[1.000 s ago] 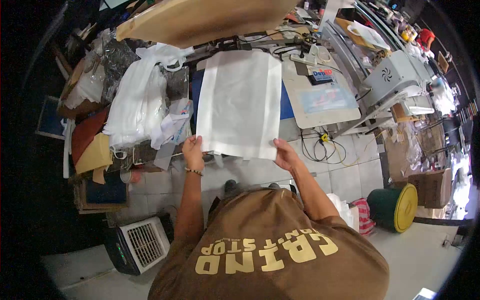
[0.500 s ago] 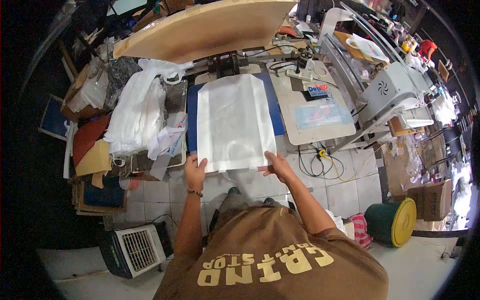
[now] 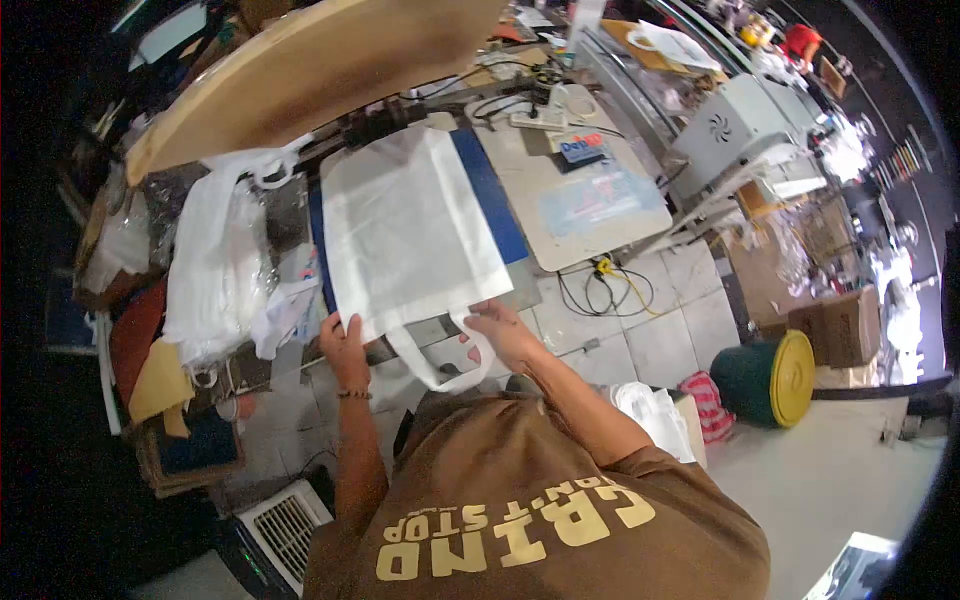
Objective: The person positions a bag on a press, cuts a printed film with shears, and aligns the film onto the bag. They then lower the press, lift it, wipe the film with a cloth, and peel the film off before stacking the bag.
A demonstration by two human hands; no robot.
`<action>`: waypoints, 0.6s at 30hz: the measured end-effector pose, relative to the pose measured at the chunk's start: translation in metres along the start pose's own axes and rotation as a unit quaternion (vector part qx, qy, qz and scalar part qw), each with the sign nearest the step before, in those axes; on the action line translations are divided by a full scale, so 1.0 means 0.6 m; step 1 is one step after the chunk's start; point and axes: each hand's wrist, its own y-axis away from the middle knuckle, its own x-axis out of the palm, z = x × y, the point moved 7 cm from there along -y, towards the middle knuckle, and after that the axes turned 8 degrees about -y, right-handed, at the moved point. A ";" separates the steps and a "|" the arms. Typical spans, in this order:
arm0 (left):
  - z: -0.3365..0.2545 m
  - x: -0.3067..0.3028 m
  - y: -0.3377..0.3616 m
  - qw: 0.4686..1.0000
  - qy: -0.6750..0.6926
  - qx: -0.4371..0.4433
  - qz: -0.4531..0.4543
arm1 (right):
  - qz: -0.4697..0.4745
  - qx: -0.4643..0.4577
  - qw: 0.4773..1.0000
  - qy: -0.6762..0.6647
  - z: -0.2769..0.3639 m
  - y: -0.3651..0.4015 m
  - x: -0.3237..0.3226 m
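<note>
White bag [image 3: 405, 225] lies flat on the blue pad [image 3: 492, 205], mouth end toward me, with its handle loop [image 3: 432, 378] hanging off the near edge over the floor. Left hand [image 3: 343, 348]: grip wide, palm and fingers flat on the near left corner. Right hand [image 3: 507, 335]: fingertips on the near right hem beside the handle; can't tell if that grip pinches the cloth or just presses it. My read on doing this well: square the bag to the pad, tension the hem evenly with both hands, then sweep outward from the centre so no crease sits in the middle. Bag sits toward the left of the pad: a blue strip shows along its right side and only a sliver on the left, so check the left margin. Tan plate [image 3: 300, 85] stands raised above the far end, so the top is open. Tight on the left: pile of white bags [image 3: 215, 270] just beside the pad, easy to snag. Right is roomier: the desk [image 3: 560, 235] is near but apart, and cables [image 3: 600, 292] hang below it. Green bin [image 3: 765, 380] well apart.
</note>
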 end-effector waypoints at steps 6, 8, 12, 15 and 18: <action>0.022 -0.013 0.022 0.997 -0.073 0.003 -0.016 | -0.004 0.066 0.997 0.033 -0.061 0.009 -0.031; 0.008 -0.016 0.023 0.976 -0.213 -0.035 0.018 | 0.007 0.008 0.999 0.039 -0.075 -0.002 -0.055; -0.099 0.029 0.018 0.850 -0.472 0.233 -0.032 | 0.000 -0.061 0.997 0.043 -0.082 -0.021 -0.072; -0.124 0.130 -0.019 0.858 -0.381 0.332 0.094 | -0.015 -0.093 0.991 0.095 -0.078 -0.021 -0.063; -0.147 0.221 -0.052 0.812 -0.458 0.353 0.084 | -0.047 -0.097 0.990 0.096 -0.078 -0.024 -0.062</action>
